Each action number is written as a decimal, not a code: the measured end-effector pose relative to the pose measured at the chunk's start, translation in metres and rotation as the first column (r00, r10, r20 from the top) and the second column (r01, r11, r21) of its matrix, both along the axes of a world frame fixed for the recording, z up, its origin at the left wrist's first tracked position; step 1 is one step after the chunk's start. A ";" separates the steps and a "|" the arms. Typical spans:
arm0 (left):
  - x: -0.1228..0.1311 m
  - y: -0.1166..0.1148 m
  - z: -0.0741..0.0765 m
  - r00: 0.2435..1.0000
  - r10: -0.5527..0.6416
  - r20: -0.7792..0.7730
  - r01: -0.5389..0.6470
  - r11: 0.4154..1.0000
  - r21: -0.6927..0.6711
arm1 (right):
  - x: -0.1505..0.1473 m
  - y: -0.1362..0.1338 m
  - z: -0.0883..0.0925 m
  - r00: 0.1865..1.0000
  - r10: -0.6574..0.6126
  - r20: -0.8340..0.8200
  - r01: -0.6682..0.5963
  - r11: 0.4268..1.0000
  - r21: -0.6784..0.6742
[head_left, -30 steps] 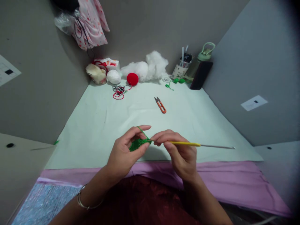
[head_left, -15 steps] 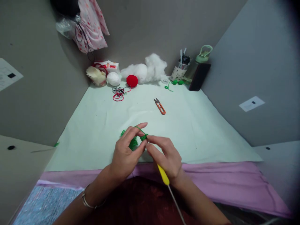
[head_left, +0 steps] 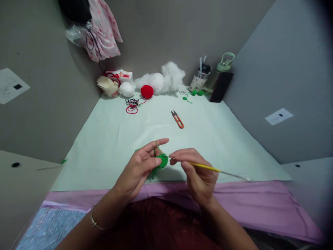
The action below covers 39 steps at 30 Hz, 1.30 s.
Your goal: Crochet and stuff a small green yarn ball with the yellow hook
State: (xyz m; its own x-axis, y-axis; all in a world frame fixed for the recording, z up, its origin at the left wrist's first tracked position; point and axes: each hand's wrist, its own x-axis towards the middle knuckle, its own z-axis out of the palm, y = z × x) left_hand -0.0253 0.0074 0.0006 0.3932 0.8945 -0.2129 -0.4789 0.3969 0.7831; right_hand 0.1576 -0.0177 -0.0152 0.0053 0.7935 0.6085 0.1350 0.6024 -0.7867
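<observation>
Covering the table: a pale green cloth; along the side near to you runs a lilac cloth.
White stuffing: it lies in a fluffy heap at the back, against the grey wall.
Green bottle: it stands in the far right corner, just beside a patterned cup with tools inside.
Your right hand: its grip is closed around the yellow-handled hook, between thumb and fingers.
Your left hand: its grip is pinched on the green crochet piece, with the thumb lying on it and the index finger stretched out.
Hook: it is nearly level, its tip at the upper edge of the piece; whether it is inside a stitch, you cannot tell.
Snips: they lie on the cloth, beyond your hands.
Red ball: it rests before the stuffing.
Crochet piece: it is between your two hands, above the near part of the table.
Green yarn: it passes over your left index finger.
</observation>
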 end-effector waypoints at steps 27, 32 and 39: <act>0.002 -0.001 -0.007 0.978 -0.150 0.147 0.145 0.989 0.041 | 0.001 0.016 0.009 0.791 0.151 -0.593 -0.410 0.851 -0.329; 0.009 -0.007 -0.013 0.998 -0.047 -0.048 0.056 0.973 0.224 | -0.006 0.012 -0.001 0.910 0.138 -0.390 -0.238 0.946 -0.219; 0.001 -0.007 -0.017 0.991 -0.014 -0.131 0.051 0.957 0.284 | -0.005 0.012 -0.004 0.930 0.086 -0.357 -0.157 0.972 -0.174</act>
State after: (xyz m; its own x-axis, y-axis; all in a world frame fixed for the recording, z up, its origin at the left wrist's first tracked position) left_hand -0.0245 0.0007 -0.0162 0.4097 0.9122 0.0006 -0.3593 0.1607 0.9193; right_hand 0.1523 -0.0056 -0.0193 0.0822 0.9046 0.4183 -0.2302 0.4256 -0.8751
